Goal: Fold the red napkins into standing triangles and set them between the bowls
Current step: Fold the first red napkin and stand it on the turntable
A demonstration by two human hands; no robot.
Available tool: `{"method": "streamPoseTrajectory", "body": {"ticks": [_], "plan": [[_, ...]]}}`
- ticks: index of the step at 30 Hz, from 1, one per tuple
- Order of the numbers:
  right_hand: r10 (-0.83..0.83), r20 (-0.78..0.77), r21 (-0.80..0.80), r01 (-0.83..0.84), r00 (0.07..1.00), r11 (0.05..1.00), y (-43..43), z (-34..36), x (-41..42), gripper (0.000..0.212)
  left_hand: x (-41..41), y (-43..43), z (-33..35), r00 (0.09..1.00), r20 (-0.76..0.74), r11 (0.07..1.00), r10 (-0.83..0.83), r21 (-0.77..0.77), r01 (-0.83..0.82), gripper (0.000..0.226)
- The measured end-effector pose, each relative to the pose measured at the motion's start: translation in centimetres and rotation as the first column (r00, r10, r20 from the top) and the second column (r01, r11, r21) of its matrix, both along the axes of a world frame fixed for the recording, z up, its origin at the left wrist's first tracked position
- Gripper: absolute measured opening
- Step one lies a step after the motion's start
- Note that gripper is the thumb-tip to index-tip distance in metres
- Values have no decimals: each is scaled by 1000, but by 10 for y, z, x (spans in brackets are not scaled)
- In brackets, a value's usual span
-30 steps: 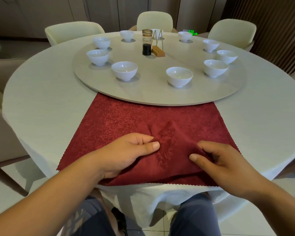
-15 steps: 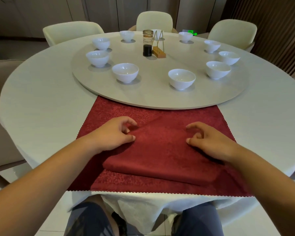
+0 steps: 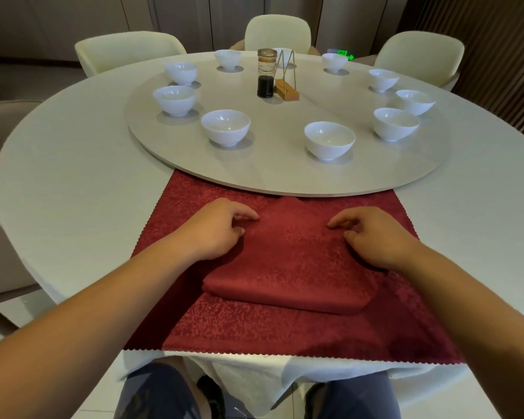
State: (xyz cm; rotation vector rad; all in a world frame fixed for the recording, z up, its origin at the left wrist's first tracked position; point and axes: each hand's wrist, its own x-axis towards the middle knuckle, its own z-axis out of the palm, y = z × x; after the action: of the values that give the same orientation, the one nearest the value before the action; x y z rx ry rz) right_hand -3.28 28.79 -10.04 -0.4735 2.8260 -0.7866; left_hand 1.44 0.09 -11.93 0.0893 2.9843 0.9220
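My left hand [image 3: 217, 229] and right hand [image 3: 375, 237] each pinch the napkin [image 3: 285, 267] flap, at its 9 and 3 o'clock. The napkin lies at the table's [image 3: 73, 176] 6 o'clock edge, bowls [image 3: 329, 143] toward 12.

Three cream chairs [image 3: 277, 31] stand beyond the round table [image 3: 73, 182]. Pale panelled wall [image 3: 194, 13] behind; dark slatted wall [image 3: 502, 55] to its right; tiled floor [image 3: 18, 319] beneath.

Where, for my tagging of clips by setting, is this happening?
Probably a restaurant's banquet or private dining room: a big round table with a turntable, white bowls ringed on it, and padded chairs around.
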Motion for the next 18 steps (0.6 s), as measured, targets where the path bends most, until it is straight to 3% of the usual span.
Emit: {"method": "streamPoseTrajectory", "body": {"ticks": [4,7,8,10,12,13,15,18], "plan": [[22,-79,120,-12,997,993,-2,-11,-4,45,-2,2,-8,999,-32,992,30,-125,-34,43],[64,-231,276,2,971,961,1,-18,2,36,7,8,-8,993,-120,971,8,-235,-36,40],[77,-305,284,14,949,959,4,-19,8,30,13,10,-5,982,-186,963,-29,-268,-22,36],[129,-411,154,-71,903,986,9,-14,27,16,29,13,2,949,-290,973,-122,-222,58,21],[228,-341,-23,-250,912,968,13,-4,54,8,50,16,9,928,-275,968,-251,-88,236,14],[295,-246,-63,-319,923,946,15,-1,66,14,61,18,10,917,-228,945,-327,-51,324,21],[389,-103,-21,-393,915,919,18,-5,83,33,77,19,7,887,-124,896,-444,-84,437,38],[452,-187,114,-437,872,892,20,-23,91,33,82,16,-6,866,-104,866,-489,-181,467,43]]}}
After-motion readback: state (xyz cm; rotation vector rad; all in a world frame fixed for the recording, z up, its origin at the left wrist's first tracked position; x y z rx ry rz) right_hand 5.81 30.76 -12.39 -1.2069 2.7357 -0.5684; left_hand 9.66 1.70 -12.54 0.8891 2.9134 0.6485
